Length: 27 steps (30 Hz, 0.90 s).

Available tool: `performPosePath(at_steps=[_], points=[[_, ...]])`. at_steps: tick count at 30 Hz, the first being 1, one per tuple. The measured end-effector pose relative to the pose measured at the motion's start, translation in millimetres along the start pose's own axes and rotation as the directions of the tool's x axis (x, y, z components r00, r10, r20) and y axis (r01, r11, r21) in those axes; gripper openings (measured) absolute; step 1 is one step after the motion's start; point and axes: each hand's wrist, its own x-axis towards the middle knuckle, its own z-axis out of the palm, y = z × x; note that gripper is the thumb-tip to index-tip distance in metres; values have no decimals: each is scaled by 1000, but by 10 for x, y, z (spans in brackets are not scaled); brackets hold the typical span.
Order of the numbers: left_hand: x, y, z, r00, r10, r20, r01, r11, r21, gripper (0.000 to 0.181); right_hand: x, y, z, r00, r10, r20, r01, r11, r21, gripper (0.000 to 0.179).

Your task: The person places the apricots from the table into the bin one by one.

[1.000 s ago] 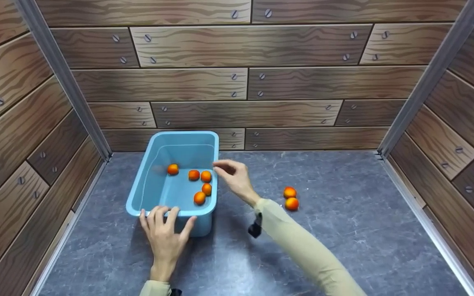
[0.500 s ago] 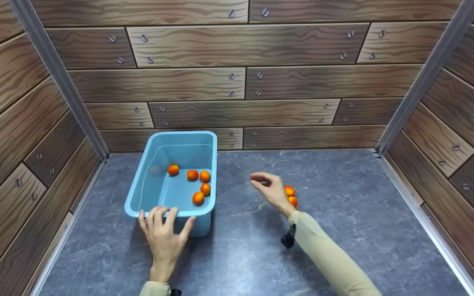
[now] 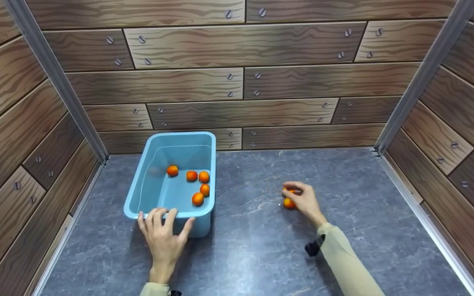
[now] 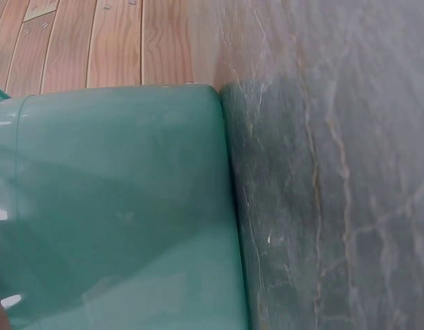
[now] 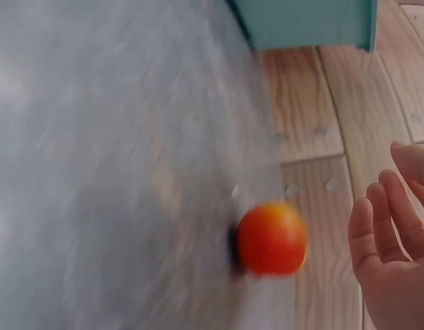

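Observation:
In the head view a light-blue plastic tub (image 3: 138, 181) stands at left, with several small round orange-red fruits (image 3: 198, 199) on its bottom. My left hand (image 3: 163, 242) holds the tub's near rim, fingers bent over the edge. At the right, my right hand (image 3: 305, 201) hovers over two more orange-red fruits lying close together. The nearer fruit (image 3: 289, 203) is mostly visible; fingers partly cover the farther one. The right wrist view has one fruit (image 5: 272, 239) beside spread, slightly bent fingers (image 5: 363, 230), a gap between them. The tub's wall (image 4: 129, 199) fills much of the left wrist view.
The surface is a grey marbled floor (image 3: 245, 230). Wood-patterned panels (image 3: 204, 84) rise at the back and both sides, with grey metal posts (image 3: 418, 78) in the corners. The tub stands near the back panel.
My right hand has moved from the tub's right rim across to the two fruits on the floor. The left hand keeps its place on the near rim.

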Motion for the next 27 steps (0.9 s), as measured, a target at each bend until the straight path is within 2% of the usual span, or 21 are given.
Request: performPosePath(at_steps=[6, 13, 18, 27], points=[[12, -9, -3, 1000, -3, -8, 3, 1000, -1, 55, -34, 201, -173, 995, 78, 64, -73, 995, -66, 29], [0, 11, -1, 1000, -6, -4, 6, 1000, -9, 55, -44, 349, -239, 977, 155, 146, -141, 985, -98, 34], [-3, 14, -3, 1000, -11, 2, 11, 1000, -6, 55, -64, 400, -231, 970, 177, 166, -164, 983, -86, 34], [-13, 7, -2, 1000, -9, 3, 9, 1000, -10, 54, -82, 494, -218, 967, 176, 184, -160, 982, -98, 39]])
